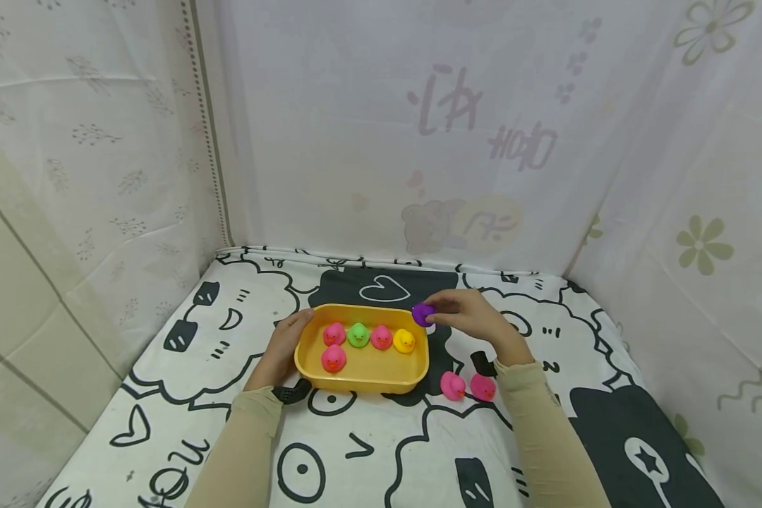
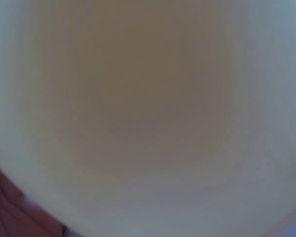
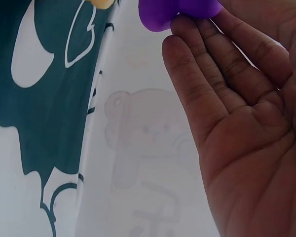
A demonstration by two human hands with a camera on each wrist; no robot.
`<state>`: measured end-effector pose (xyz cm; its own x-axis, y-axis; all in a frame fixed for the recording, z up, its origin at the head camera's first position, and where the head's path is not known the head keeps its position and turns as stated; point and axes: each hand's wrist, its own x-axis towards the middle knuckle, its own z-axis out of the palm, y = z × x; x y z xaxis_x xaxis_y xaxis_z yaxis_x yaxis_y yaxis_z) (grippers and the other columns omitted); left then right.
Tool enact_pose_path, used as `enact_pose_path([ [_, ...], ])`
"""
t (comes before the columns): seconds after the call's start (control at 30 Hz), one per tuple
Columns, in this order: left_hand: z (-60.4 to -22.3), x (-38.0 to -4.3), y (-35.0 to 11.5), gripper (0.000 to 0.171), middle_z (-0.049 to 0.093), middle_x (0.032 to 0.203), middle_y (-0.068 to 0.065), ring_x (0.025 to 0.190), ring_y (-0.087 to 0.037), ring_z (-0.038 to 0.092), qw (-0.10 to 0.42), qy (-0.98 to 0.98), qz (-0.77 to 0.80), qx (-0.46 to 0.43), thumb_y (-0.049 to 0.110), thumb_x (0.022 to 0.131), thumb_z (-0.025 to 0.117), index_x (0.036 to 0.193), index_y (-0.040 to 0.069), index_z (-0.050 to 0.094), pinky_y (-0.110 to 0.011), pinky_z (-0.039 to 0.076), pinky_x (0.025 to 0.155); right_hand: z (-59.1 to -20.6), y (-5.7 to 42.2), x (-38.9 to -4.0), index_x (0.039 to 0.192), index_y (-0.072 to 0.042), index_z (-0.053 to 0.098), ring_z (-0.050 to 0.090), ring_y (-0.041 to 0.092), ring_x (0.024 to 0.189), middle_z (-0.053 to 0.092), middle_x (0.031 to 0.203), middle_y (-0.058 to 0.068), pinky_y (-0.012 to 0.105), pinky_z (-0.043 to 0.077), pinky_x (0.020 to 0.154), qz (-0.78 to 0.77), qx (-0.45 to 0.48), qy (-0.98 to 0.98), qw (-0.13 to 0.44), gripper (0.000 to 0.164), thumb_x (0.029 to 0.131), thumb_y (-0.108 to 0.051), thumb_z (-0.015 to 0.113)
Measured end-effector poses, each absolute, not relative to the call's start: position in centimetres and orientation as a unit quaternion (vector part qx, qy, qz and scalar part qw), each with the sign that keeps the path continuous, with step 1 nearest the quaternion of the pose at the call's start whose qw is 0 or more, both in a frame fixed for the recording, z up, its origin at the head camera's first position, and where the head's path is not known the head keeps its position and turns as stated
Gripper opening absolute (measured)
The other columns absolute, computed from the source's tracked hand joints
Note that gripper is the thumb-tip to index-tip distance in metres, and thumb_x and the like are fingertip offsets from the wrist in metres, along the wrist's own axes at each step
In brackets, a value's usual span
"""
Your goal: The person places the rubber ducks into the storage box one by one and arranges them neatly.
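Note:
In the head view my right hand (image 1: 470, 319) pinches a purple rubber duck (image 1: 422, 315) at the right rim of a yellow tray (image 1: 368, 377). The right wrist view shows the same purple duck (image 3: 180, 12) at the fingertips, cut off by the top edge. Holding the tray's left side is my left hand (image 1: 282, 351). Inside the tray sit a green duck (image 1: 358, 335), a yellow duck (image 1: 404, 341) and three pink ducks (image 1: 334, 358). Two more pink ducks (image 1: 452, 386) lie on the cloth, right of the tray. The left wrist view is mostly a blur.
A black-and-white patterned cloth (image 1: 349, 458) covers the surface under the tray. Pale printed curtains (image 1: 355, 127) rise behind it and on both sides. A dark strap (image 1: 482, 363) is on the right wrist, near the loose pink ducks.

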<state>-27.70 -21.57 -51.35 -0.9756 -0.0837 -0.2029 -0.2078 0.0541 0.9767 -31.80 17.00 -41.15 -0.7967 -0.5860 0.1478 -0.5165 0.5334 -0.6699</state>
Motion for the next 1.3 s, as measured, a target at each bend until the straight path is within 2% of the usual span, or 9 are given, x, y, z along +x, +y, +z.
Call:
enact_pose_path([
  [0.4, -51.2, -27.4, -21.6, 0.078, 0.035, 0.160, -0.014, 0.146, -0.032, 0.032, 0.047, 0.727, 0.678, -0.100, 0.060, 0.099, 0.051, 0.155, 0.008, 0.037, -0.045, 0.031, 0.119, -41.3, 13.9, -32.2, 0.117, -0.018, 0.072, 0.069, 0.018, 0.108, 0.072, 0.112, -0.003, 0.036, 0.057, 0.092, -0.373, -0.323, 0.865, 0.085, 0.027, 0.092, -0.027, 0.075],
  [0.67, -51.2, -27.5, -21.7, 0.071, 0.035, 0.160, -0.014, 0.147, -0.032, 0.031, 0.048, 0.723, 0.682, -0.098, 0.053, 0.102, 0.049, 0.155, 0.007, 0.037, -0.045, 0.031, 0.118, -41.9, 11.4, -32.1, 0.117, -0.018, 0.074, 0.067, 0.016, 0.104, 0.072, 0.108, -0.006, 0.034, 0.057, 0.093, -0.348, -0.342, 0.867, 0.102, 0.029, 0.090, -0.028, 0.078],
  [0.97, -51.3, -27.6, -21.6, 0.074, 0.035, 0.160, -0.014, 0.146, -0.032, 0.033, 0.048, 0.718, 0.688, -0.093, 0.056, 0.100, 0.052, 0.154, 0.007, 0.039, -0.043, 0.032, 0.118, -42.7, 8.4, -31.9, 0.117, -0.017, 0.074, 0.066, 0.007, 0.099, 0.071, 0.105, -0.010, 0.023, 0.056, 0.089, -0.304, -0.388, 0.860, 0.130, 0.030, 0.090, -0.029, 0.078],
  [1.17, -51.5, -27.7, -21.9, 0.075, 0.039, 0.157, -0.012, 0.144, -0.029, 0.036, 0.047, 0.713, 0.694, -0.086, 0.058, 0.098, 0.055, 0.152, 0.007, 0.043, -0.042, 0.034, 0.117, -42.9, 7.0, -32.0, 0.120, -0.013, 0.073, 0.066, 0.007, 0.100, 0.071, 0.107, -0.008, 0.023, 0.055, 0.090, -0.296, -0.417, 0.848, 0.140, 0.033, 0.091, -0.029, 0.077],
  [1.3, -51.5, -27.7, -22.0, 0.076, 0.038, 0.158, -0.012, 0.145, -0.029, 0.035, 0.047, 0.717, 0.690, -0.085, 0.059, 0.097, 0.055, 0.152, 0.007, 0.043, -0.042, 0.033, 0.118, -43.0, 6.4, -32.2, 0.117, -0.016, 0.074, 0.065, 0.006, 0.100, 0.071, 0.106, -0.011, 0.022, 0.055, 0.089, -0.291, -0.420, 0.845, 0.155, 0.031, 0.090, -0.030, 0.077],
])
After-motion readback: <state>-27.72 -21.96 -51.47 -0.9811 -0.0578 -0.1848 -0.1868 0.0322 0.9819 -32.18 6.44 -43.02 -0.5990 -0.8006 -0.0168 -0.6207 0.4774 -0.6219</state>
